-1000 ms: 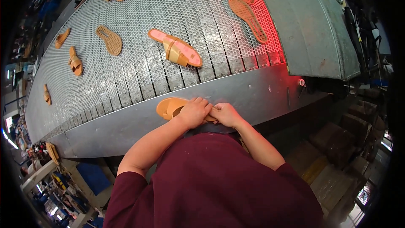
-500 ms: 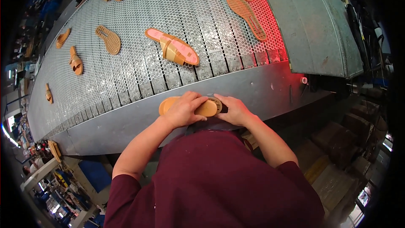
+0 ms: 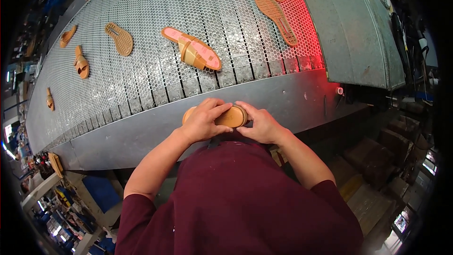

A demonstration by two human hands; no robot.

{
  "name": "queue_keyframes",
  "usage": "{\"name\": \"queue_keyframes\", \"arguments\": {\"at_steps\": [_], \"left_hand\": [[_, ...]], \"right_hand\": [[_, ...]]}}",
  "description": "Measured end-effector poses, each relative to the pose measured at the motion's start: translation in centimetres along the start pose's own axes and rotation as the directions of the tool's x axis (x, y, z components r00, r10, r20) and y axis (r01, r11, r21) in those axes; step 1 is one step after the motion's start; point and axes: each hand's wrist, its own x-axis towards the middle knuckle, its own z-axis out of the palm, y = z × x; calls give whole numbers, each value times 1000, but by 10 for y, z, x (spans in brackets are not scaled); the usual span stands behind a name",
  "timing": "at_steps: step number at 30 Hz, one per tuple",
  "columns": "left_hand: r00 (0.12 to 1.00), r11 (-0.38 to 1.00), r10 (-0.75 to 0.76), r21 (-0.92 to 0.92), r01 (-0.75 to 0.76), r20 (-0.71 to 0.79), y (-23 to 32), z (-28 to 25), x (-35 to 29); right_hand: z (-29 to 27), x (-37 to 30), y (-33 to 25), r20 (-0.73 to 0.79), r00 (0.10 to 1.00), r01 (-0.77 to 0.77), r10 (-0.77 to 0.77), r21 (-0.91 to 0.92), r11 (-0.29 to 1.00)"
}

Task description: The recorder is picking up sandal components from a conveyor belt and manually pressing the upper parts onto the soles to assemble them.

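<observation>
Close in front of my body, above the conveyor's near metal edge, I hold a tan sandal sole [image 3: 231, 117] level in both hands. My left hand [image 3: 204, 120] is wrapped over its middle, fingers across the far side and thumb along the near side. The fingers of my right hand [image 3: 264, 125] close round its right end, thumb at the near side. A darker brown layer shows as a thin rim at that end; my hands hide much of the rest. Beyond them, a sandal [image 3: 192, 49] with a pink-covered insole and gold strap lies on the mesh conveyor [image 3: 151, 42].
Outsoles [image 3: 120, 40] lie tread up on the mesh; two more [image 3: 276, 19] sit in red light beside a grey-green metal housing [image 3: 351, 33]. Several strapped sandals [image 3: 81, 63] are spread at the left. Bare sheet metal [image 3: 141, 141] borders the belt. Brown boxes [image 3: 373, 156] stand at right.
The darker layer at the sole's right end has come into line under the tan one. My right fingers have closed further round that end. The sandals on the conveyor have shifted slightly leftward in view.
</observation>
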Motion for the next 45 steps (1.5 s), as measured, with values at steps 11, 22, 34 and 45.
{"name": "queue_keyframes", "arguments": {"at_steps": [11, 22, 34, 45], "left_hand": [[1000, 1000, 10, -2, -10, 20, 2, 4, 4], [988, 988, 135, 84, -129, -74, 8, 15, 15], [975, 930, -222, -297, 217, 19, 58, -33, 91], [961, 857, -264, -476, 197, -78, 75, -41, 120]], "right_hand": [[-5, -7, -9, -42, 999, 25, -33, -171, 985], [8, -5, -1, -346, 908, 132, -235, -296, 946], [-78, 8, -45, -322, 907, 221, -270, -182, 958], [-107, 33, -49, -397, 828, 412, -396, -50, 910]]}}
